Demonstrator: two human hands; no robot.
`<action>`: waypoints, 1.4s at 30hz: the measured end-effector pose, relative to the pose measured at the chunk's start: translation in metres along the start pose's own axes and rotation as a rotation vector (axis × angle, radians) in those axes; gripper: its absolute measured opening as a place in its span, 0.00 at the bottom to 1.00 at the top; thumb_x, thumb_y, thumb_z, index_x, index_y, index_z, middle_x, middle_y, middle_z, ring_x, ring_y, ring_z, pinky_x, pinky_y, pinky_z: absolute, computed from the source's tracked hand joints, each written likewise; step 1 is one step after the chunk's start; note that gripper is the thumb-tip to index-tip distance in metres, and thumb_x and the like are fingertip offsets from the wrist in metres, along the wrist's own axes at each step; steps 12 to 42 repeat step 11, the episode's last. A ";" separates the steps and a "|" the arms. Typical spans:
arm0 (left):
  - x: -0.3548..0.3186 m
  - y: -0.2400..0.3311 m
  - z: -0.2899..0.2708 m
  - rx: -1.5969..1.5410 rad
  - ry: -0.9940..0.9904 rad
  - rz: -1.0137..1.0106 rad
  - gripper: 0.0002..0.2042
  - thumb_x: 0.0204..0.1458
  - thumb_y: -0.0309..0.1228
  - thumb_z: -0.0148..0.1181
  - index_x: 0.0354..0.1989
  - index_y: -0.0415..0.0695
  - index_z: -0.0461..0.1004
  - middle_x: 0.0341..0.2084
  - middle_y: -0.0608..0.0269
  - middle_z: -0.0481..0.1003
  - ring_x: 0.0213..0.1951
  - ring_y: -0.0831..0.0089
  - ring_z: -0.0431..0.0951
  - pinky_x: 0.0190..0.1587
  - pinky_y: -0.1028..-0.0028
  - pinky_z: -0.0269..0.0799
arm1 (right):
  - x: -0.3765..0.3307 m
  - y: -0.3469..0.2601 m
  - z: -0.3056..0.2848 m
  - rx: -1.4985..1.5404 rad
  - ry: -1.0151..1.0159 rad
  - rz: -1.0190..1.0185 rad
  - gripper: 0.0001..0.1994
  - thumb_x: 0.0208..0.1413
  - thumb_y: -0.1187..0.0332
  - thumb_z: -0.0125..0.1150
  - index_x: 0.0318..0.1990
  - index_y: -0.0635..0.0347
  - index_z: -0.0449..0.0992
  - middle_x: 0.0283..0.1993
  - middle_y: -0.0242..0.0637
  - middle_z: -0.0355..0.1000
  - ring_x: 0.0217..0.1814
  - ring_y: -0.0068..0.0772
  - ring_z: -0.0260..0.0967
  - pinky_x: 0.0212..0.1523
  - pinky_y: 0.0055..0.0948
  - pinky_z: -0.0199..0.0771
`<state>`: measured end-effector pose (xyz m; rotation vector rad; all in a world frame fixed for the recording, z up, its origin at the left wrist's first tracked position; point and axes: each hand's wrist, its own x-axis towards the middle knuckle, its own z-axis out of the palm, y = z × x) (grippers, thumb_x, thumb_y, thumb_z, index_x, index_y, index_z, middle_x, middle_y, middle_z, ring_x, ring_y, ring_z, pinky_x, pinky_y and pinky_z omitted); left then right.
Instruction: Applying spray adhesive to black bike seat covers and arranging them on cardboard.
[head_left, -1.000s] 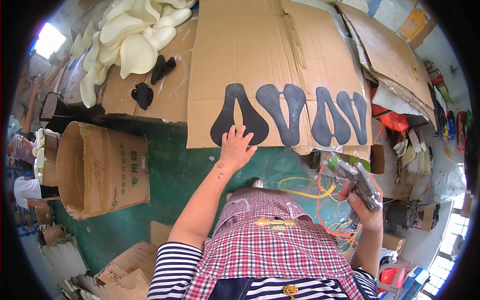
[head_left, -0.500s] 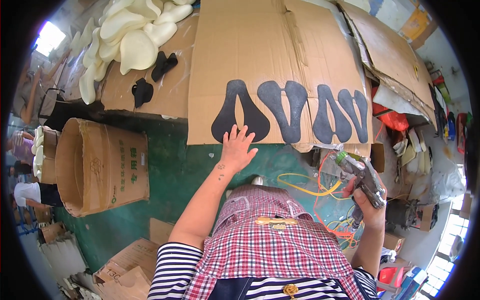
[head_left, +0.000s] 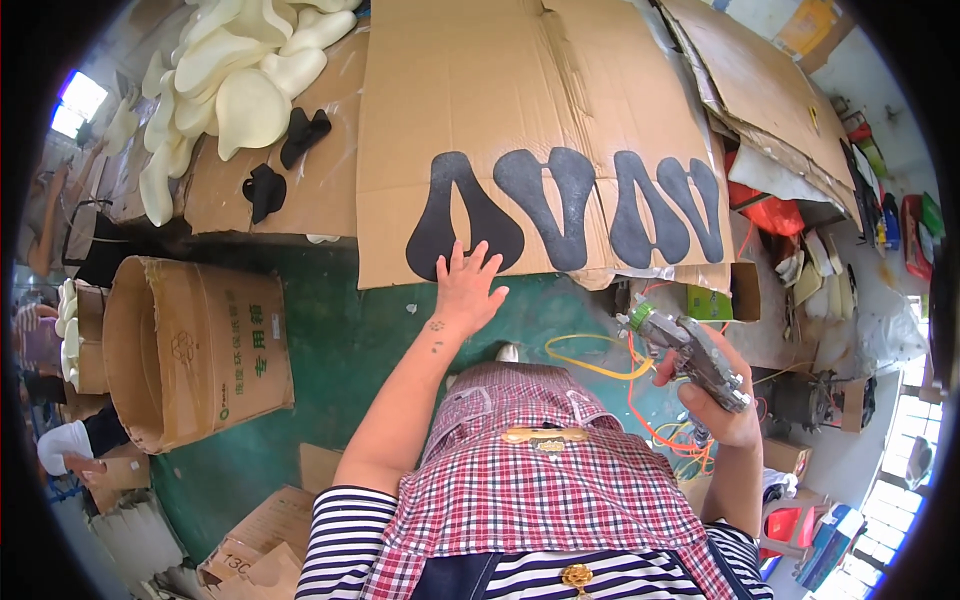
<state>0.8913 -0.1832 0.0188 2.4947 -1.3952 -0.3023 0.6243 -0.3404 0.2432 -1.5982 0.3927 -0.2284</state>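
Fingers spread, my left hand point(head_left: 466, 292) rests its fingertips at the lower edge of a black fabric pad point(head_left: 430, 235), which is wide at the bottom and has a long slit up its middle. More dark pads of like outline lie to its right on the cardboard: a greyish, speckled one point(head_left: 567, 245), then another point(head_left: 632, 225) and a narrow-looking one point(head_left: 706, 230) at the far right. My right hand point(head_left: 735, 410) is wrapped round a grimy metal spray gun point(head_left: 695, 355) with a green part near its front. The gun is held off the cardboard, nozzle toward the upper left.
Under the pads, a cardboard sheet point(head_left: 450, 90) covers the table. Cream foam pieces point(head_left: 255, 105) are heaped at the far left, with black scraps point(head_left: 265, 193) nearby. A large open carton point(head_left: 230, 350) stands left; yellow hose point(head_left: 590, 367) loops near the gun. People are at the left rim.
The spray gun has shifted left and turned so that more of its side shows. My left hand stays at the leftmost pad's lower edge. The whole view has shifted slightly.
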 end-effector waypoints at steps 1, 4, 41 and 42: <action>0.001 0.001 0.001 0.000 0.000 0.003 0.26 0.51 0.44 0.56 0.59 0.51 0.63 0.64 0.57 0.55 0.65 0.47 0.47 0.62 0.43 0.45 | 0.000 0.000 0.002 -0.002 0.009 0.011 0.29 0.48 0.75 0.60 0.60 0.67 0.60 0.41 0.40 0.71 0.43 0.29 0.69 0.45 0.30 0.69; 0.003 0.004 0.003 -0.012 -0.022 0.015 0.26 0.51 0.44 0.56 0.59 0.52 0.64 0.64 0.58 0.54 0.65 0.46 0.47 0.62 0.42 0.44 | -0.002 0.003 0.003 0.004 -0.013 0.000 0.28 0.49 0.77 0.59 0.60 0.67 0.61 0.43 0.39 0.70 0.44 0.28 0.69 0.45 0.30 0.70; 0.008 0.010 0.006 0.018 -0.006 -0.006 0.31 0.50 0.44 0.57 0.63 0.51 0.57 0.66 0.59 0.51 0.67 0.49 0.43 0.64 0.41 0.40 | -0.002 0.004 0.006 0.037 -0.031 -0.021 0.28 0.49 0.80 0.58 0.60 0.67 0.61 0.47 0.38 0.69 0.45 0.26 0.67 0.47 0.29 0.70; 0.008 0.010 0.006 0.018 -0.006 -0.006 0.31 0.50 0.44 0.57 0.63 0.51 0.57 0.66 0.59 0.51 0.67 0.49 0.43 0.64 0.41 0.40 | -0.002 0.004 0.006 0.037 -0.031 -0.021 0.28 0.49 0.80 0.58 0.60 0.67 0.61 0.47 0.38 0.69 0.45 0.26 0.67 0.47 0.29 0.70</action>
